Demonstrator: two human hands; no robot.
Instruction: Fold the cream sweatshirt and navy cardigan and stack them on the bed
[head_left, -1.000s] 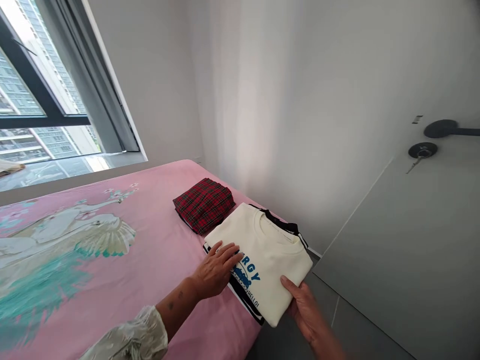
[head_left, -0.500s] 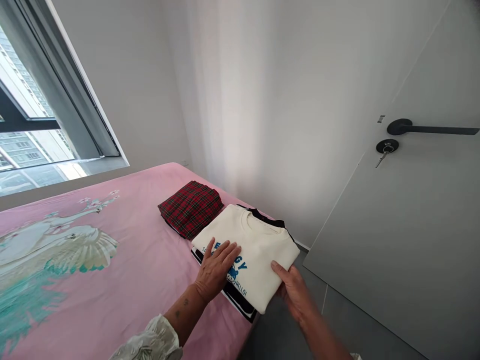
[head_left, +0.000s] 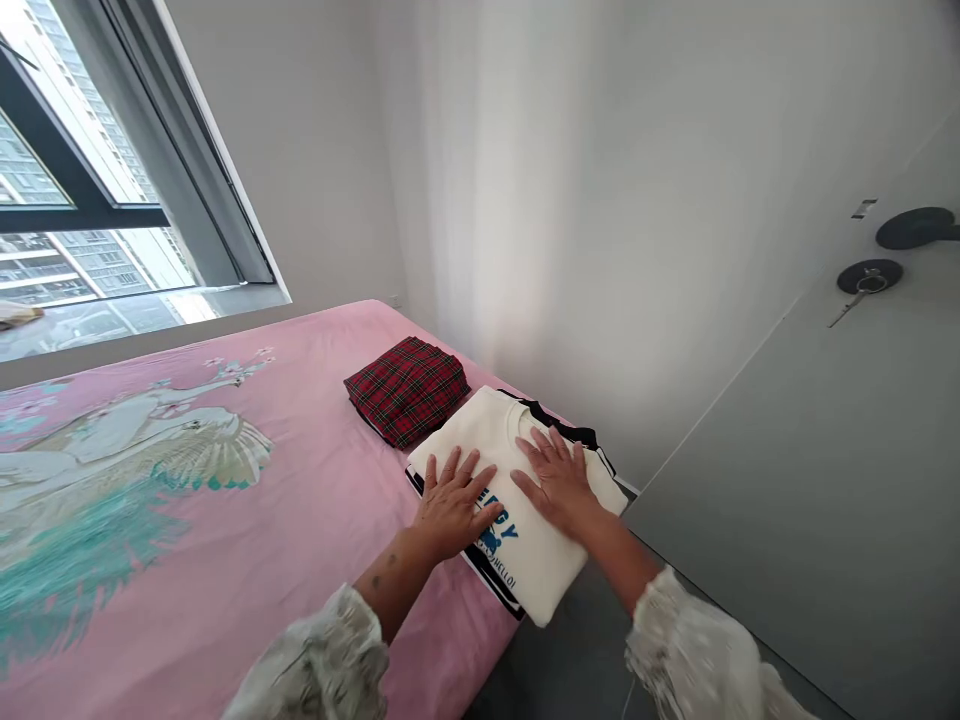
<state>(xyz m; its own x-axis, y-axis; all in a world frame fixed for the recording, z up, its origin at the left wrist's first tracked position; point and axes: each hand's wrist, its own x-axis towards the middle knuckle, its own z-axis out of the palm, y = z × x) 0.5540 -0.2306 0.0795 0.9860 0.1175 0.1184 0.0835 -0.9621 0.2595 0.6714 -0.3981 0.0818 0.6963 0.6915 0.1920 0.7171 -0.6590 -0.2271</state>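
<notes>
A folded cream sweatshirt (head_left: pixel 551 560) with blue lettering and a small blue figure lies on top of a black-and-white garment (head_left: pixel 495 578), whose edges show beneath it. My left hand (head_left: pixel 452 505) rests flat on the printed part, fingers spread. Near the neckline, my right hand (head_left: pixel 556 478) also lies palm down on the cream fabric with its fingers apart. Neither hand grips anything. Just beyond the pile sits a folded red plaid garment (head_left: pixel 409 388), touching or nearly touching it.
Both piles lie along the edge of a bed with a pink sheet (head_left: pixel 315 570) printed with a white bird. To the right stand a grey door (head_left: pixel 825 480) and its keyed lock (head_left: pixel 870 277). A window (head_left: pixel 82 180) with a grey curtain (head_left: pixel 180 150) is at the left.
My right hand has let go of the sweatshirt's side edge and moved up onto its top, fingers now spread. My left hand stays on the print. The view has shifted slightly.
</notes>
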